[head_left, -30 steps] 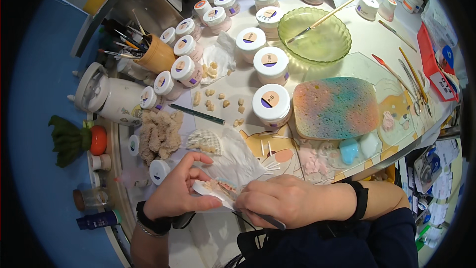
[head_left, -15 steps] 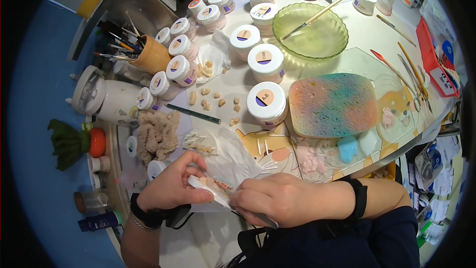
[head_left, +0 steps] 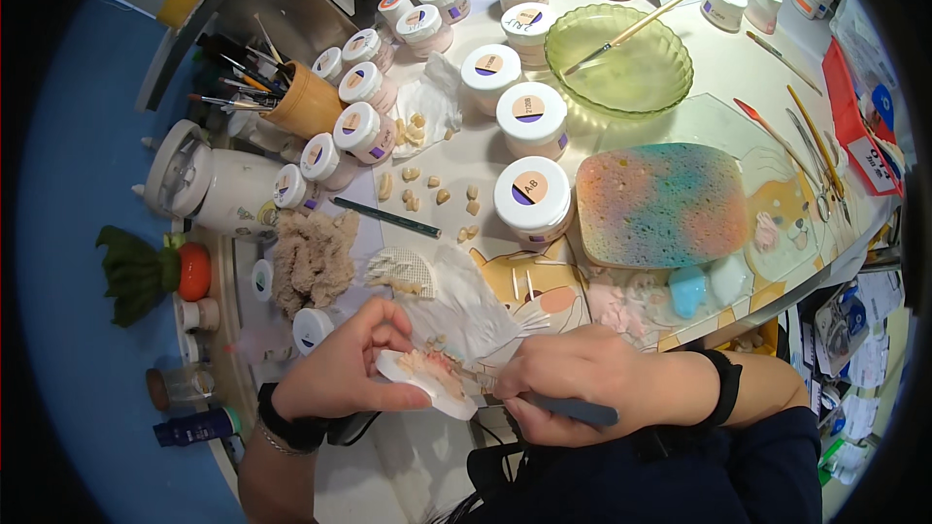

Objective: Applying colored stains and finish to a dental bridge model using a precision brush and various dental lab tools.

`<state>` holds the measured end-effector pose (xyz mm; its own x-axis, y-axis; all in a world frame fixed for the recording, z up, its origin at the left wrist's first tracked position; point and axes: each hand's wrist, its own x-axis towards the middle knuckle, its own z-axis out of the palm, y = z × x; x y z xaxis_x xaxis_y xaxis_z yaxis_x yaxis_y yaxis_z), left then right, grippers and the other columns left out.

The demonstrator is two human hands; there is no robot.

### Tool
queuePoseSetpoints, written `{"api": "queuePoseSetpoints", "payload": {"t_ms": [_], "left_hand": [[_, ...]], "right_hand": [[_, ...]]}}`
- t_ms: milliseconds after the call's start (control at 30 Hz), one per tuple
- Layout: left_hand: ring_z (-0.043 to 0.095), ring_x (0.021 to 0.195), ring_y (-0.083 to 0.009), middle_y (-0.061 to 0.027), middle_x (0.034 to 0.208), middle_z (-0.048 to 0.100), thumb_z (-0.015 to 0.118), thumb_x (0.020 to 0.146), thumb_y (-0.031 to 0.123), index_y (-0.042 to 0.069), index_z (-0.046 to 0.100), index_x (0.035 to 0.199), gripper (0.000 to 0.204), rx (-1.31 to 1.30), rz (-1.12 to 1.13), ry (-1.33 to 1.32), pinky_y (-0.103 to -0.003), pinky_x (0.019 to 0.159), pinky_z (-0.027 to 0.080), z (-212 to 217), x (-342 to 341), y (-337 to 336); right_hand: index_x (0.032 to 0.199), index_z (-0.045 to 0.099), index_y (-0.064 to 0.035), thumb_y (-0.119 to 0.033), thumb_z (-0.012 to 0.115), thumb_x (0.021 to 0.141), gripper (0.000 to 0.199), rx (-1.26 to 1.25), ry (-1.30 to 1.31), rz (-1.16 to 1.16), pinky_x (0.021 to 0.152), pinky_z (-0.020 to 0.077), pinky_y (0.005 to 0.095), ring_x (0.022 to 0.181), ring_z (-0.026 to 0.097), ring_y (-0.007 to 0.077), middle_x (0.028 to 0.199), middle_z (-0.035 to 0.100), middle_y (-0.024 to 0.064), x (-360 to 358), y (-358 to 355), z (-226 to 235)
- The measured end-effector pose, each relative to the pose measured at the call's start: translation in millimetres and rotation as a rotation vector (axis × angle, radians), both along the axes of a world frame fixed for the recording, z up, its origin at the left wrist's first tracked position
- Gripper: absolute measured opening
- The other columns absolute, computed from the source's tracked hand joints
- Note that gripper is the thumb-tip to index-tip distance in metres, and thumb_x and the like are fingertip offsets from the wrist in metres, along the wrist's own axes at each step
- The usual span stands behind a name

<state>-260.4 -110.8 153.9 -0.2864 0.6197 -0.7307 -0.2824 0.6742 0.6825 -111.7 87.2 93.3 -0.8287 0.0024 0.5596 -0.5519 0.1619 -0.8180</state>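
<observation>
My left hand (head_left: 340, 369) is closed on a white dental cast (head_left: 439, 390), its thumb along the near edge and its fingers curled behind. Pinkish and tooth-coloured material covers the top of the cast, which is tilted. At its right, my right hand (head_left: 578, 378) grips a slim tool with a dark grey handle (head_left: 573, 409). The tool's thin, pale end points at the cast; whether it touches I cannot tell. Beyond the cast lies a crumpled white tissue (head_left: 461, 315), with a white mesh pad (head_left: 402, 272) to its left.
Behind my hands stand several white-lidded jars (head_left: 532, 196), a multicoloured sponge (head_left: 662, 204) and a green glass bowl (head_left: 621, 58) with a brush across it. Small tooth-shaped pieces (head_left: 443, 196) lie near a dark green pencil (head_left: 386, 217). A brush cup (head_left: 306, 102) stands at the left.
My right hand has shifted right and turned, showing more of the tool's handle. More of the cast's top shows now. The whole view has shifted slightly.
</observation>
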Motion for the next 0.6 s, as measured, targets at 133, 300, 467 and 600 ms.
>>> {"api": "queuePoseSetpoints", "payload": {"t_ms": [133,300,467,600], "left_hand": [[0.055,0.088,-0.0096,-0.0051,0.096,0.058,0.081,0.061,0.006,0.007,0.04,0.106,0.061,-0.009,-0.027,0.044,-0.023,0.077,0.045,3,1,-2],[0.055,0.092,-0.0106,-0.0061,0.098,0.058,0.083,0.058,0.009,0.007,0.04,0.106,0.065,0.058,0.047,0.094,-0.024,0.081,0.044,16,10,-10],[0.051,0.105,-0.0142,-0.0093,0.107,0.051,0.081,0.06,0.001,0.005,0.036,0.111,0.067,0.218,0.066,0.157,-0.027,0.09,0.041,22,36,-26],[0.05,0.107,-0.0168,-0.0105,0.111,0.047,0.083,0.057,0.004,0.005,0.035,0.113,0.073,0.417,0.153,0.471,-0.03,0.093,0.041,15,78,-40]], "right_hand": [[0.081,0.052,-0.003,-0.002,0.063,0.073,0.014,-0.029,0.008,0.024,0.046,0.0431,0.0321,0.054,0.055,0.0248,0.069,0.053,0.0082,1,0,1],[0.083,0.055,-0.0024,-0.002,0.063,0.074,0.012,0.004,-0.026,0.07,0.047,0.0442,0.0312,0.057,0.057,0.0244,0.07,0.054,0.008,7,9,4],[0.086,0.057,-0.0021,-0.002,0.061,0.077,0.01,-0.044,-0.073,0.01,0.058,0.0468,0.0297,0.065,0.058,0.0228,0.076,0.058,0.0094,18,22,8],[0.086,0.057,-0.0024,-0.01,0.052,0.086,0.009,-0.325,-0.491,0.204,0.068,0.0455,0.0318,0.064,0.054,0.0173,0.074,0.055,0.0043,37,38,23]]}}
